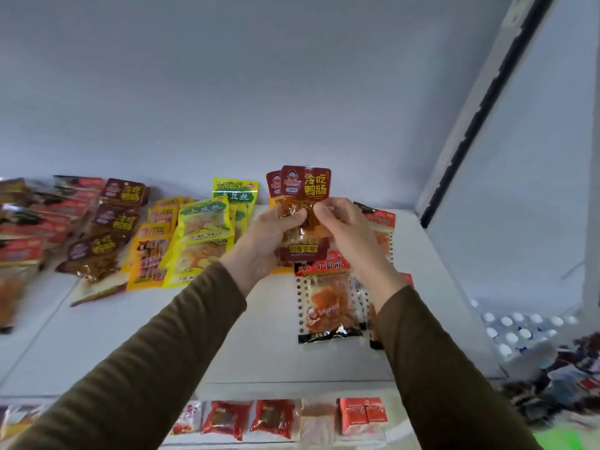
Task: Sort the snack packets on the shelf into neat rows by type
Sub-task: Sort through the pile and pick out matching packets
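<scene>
My left hand (266, 233) and my right hand (350, 235) together hold a small stack of dark red snack packets (305, 190) upright above the white shelf (227, 336). Under my right wrist lie orange and black packets (328, 300). To the left, yellow-green packets (201, 228) overlap in a column, next to orange-yellow packets (151, 251) and a column of dark brown packets (107, 235). Red packets (39, 222) crowd the far left.
The shelf's back wall (259, 108) rises behind the packets, and a white side panel (506, 157) closes the right. A lower shelf (285, 417) holds more red packets and small cartons. Bottled goods (519, 332) sit at lower right.
</scene>
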The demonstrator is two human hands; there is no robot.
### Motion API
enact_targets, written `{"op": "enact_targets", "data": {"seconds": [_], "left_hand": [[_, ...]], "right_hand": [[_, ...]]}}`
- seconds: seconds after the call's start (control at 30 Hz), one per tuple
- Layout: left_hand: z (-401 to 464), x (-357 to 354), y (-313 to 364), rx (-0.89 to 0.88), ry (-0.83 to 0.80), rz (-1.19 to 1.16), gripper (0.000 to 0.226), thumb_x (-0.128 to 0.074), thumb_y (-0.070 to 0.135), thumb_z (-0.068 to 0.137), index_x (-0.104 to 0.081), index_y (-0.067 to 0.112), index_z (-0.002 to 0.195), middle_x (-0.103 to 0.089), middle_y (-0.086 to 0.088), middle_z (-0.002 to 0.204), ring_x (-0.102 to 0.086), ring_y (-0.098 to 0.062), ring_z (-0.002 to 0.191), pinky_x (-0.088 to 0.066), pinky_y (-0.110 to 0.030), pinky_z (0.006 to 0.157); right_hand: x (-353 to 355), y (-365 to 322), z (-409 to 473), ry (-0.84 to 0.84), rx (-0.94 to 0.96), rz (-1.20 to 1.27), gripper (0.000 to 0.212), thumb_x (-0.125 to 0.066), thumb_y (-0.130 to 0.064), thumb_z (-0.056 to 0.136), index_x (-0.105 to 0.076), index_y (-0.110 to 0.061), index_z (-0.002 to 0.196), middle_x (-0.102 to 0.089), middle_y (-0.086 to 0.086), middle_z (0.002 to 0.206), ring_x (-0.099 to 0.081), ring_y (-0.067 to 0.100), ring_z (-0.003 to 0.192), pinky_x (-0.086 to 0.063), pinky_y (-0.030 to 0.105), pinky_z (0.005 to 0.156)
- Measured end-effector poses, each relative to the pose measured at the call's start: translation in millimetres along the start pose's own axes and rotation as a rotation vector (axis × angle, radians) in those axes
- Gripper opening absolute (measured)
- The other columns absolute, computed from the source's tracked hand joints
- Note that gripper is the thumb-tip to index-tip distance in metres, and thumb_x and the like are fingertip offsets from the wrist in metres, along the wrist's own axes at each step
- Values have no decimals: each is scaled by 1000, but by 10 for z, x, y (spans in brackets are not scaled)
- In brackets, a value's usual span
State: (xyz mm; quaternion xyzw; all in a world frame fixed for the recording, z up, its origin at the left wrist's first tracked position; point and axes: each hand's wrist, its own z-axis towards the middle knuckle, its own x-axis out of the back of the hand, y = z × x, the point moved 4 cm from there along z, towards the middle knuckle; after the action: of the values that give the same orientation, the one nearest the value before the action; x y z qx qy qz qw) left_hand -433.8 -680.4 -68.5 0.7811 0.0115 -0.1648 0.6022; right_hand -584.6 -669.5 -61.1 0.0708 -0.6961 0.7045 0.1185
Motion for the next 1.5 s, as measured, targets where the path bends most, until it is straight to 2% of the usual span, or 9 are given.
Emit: {"op": "enact_targets", "data": {"seconds": [0.17, 0.23, 0.3, 0.47, 0.63, 0.87, 1.2, 1.37, 1.5], "left_hand": [[-410, 630, 152, -75, 64, -60, 35, -66, 10, 97, -63, 2, 131, -73, -17, 120, -73, -31, 102, -61, -44, 89], [-574, 864, 204, -106, 102, -47, 33, -65, 7, 97, -62, 3, 129, -74, -16, 116, -74, -29, 97, -62, -44, 85], [-801, 1260, 269, -134, 139, -22, 33, -67, 8, 96, -62, 6, 129, -75, -15, 115, -74, -32, 102, -59, -50, 92], [-1332, 2268, 392, -136, 220, 19, 39, -70, 11, 94, -58, 8, 131, -74, -14, 120, -72, -35, 106, -61, -47, 88], [-1660, 3058, 474, -99, 310, 61, 38, -70, 18, 95, -55, 14, 130, -72, -6, 120, -74, -20, 97, -58, -32, 76], [-1797, 3619, 520, -104, 382, 210, 28, -72, 22, 95, -60, 17, 120, -73, -4, 113, -75, -24, 98, -60, -47, 91], [-1932, 4315, 456, -94, 400, 286, 20, -67, 13, 97, -60, 13, 116, -74, -6, 111, -75, -20, 96, -61, -35, 81], [-2015, 4755, 530, -84, 390, 250, 21, -68, 14, 96, -61, 18, 116, -75, -1, 106, -74, -15, 91, -55, -24, 69], [-2066, 5137, 616, -89, 360, 264, 28, -71, 11, 94, -59, 16, 119, -73, -1, 107, -73, -20, 98, -56, -30, 74]], "right_hand": [[-727, -207, -140, -103, -13, 275, 23, -67, -35, 97, -68, -19, 114, -76, -2, 106, -75, 13, 92, -62, 30, 74], [-999, -274, -182, -122, 12, 318, 12, -68, -25, 97, -70, -16, 105, -77, 1, 102, -75, 17, 93, -62, 36, 77], [-1447, -365, -255, -144, 17, 323, 2, -68, -18, 96, -70, -18, 97, -77, -2, 94, -74, 15, 89, -59, 35, 76], [-2522, -562, -498, -157, -18, 350, 6, -70, -15, 94, -68, -21, 95, -76, -4, 89, -73, 18, 85, -56, 40, 76], [-3278, -674, -666, -151, -50, 332, 9, -69, -12, 95, -65, -11, 103, -75, 0, 91, -73, 18, 82, -60, 42, 70], [-3789, -758, -690, -153, -47, 213, 16, -69, -17, 95, -62, -10, 108, -76, -6, 94, -75, 12, 83, -59, 32, 63], [-4455, -752, -812, -155, -75, 179, 11, -70, -18, 94, -63, -15, 102, -76, -2, 98, -74, 17, 93, -62, 40, 80], [-4848, -916, -945, -110, -48, 123, 18, -68, -20, 96, -62, -10, 109, -73, -6, 96, -69, 6, 85, -53, 19, 65], [-5196, -1061, -1053, -61, -24, 91, 15, -66, -19, 98, -60, -11, 109, -72, -5, 97, -71, 10, 87, -62, 33, 75]]}}
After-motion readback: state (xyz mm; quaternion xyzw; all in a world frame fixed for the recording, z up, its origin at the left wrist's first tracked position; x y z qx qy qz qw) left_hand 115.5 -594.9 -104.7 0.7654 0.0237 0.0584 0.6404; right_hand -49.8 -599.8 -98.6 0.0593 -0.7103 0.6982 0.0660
